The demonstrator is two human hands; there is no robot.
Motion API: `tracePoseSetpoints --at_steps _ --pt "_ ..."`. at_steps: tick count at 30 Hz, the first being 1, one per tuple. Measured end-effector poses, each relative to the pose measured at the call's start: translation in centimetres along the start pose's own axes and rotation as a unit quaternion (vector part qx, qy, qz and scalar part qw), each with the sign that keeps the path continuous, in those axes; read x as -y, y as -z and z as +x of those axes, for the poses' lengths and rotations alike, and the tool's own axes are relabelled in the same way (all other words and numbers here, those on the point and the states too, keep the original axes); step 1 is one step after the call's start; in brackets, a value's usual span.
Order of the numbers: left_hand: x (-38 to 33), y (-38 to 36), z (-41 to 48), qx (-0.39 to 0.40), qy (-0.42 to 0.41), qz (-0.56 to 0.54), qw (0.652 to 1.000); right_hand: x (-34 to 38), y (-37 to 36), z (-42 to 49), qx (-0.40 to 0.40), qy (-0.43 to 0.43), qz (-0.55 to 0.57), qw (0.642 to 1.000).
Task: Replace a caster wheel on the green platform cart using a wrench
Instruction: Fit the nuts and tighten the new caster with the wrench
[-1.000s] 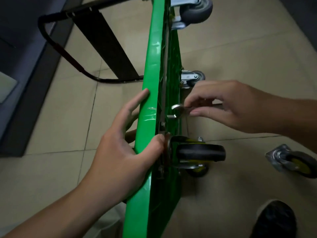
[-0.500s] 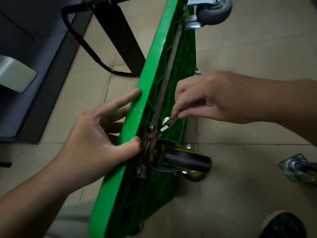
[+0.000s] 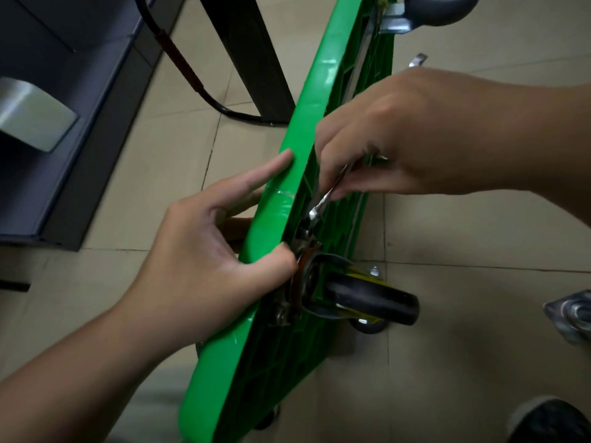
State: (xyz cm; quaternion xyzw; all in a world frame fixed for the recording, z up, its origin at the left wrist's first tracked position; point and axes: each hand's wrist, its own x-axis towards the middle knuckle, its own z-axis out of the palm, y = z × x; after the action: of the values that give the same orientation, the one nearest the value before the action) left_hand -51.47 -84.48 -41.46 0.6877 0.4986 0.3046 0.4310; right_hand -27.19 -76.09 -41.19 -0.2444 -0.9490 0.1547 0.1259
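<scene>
Pale floor tiles (image 3: 166, 174) spread under everything, smooth and a bit shiny, with thin dark lines between them. On them the green cart (image 3: 278, 219) stands up on its edge, so its underside faces right. It is hard, glossy plastic with a ribbed pattern underneath.

A moment ago the right hand (image 3: 425, 135) was further from the wheel plate. Now it has come down closer, and the wrench (image 3: 323, 203) tip sits right beside the bolt at the top of the plate. I think that means the person is about to turn that bolt, to make the wheel tight. The cart also leans more across my view than before.

The right fingers (image 3: 339, 193) are curled and pinched on the thin silver wrench. The left hand (image 3: 204, 260) grips the cart's edge: its thumb presses by the metal plate, one finger lies flat along the green rim, and the rest are hidden behind.

The caster wheel (image 3: 371, 302) sticks out sideways from the cart, just below the wrench. It is black rubber, round and fat, with a yellow middle and a bent metal bracket. Another loose wheel (image 3: 572, 318) lies on the floor at the far right, well apart. A grey wheel (image 3: 438, 8) shows at the cart's top end.
</scene>
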Motion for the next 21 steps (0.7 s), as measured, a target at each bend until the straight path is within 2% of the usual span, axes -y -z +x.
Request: tracePoseSetpoints --at_steps 9,17,21 --pt "-0.1 -0.2 -0.3 -0.011 0.005 -0.015 1.000 0.5 -0.8 -0.9 -0.007 -0.043 0.023 0.999" --pt "0.3 -0.1 -0.2 -0.018 0.005 -0.024 1.000 0.6 -0.7 -0.3 -0.028 0.032 -0.091 0.995" --pt "0.4 -0.1 -0.2 -0.016 0.006 -0.026 1.000 0.3 -0.6 -0.3 -0.012 0.020 -0.095 0.995"
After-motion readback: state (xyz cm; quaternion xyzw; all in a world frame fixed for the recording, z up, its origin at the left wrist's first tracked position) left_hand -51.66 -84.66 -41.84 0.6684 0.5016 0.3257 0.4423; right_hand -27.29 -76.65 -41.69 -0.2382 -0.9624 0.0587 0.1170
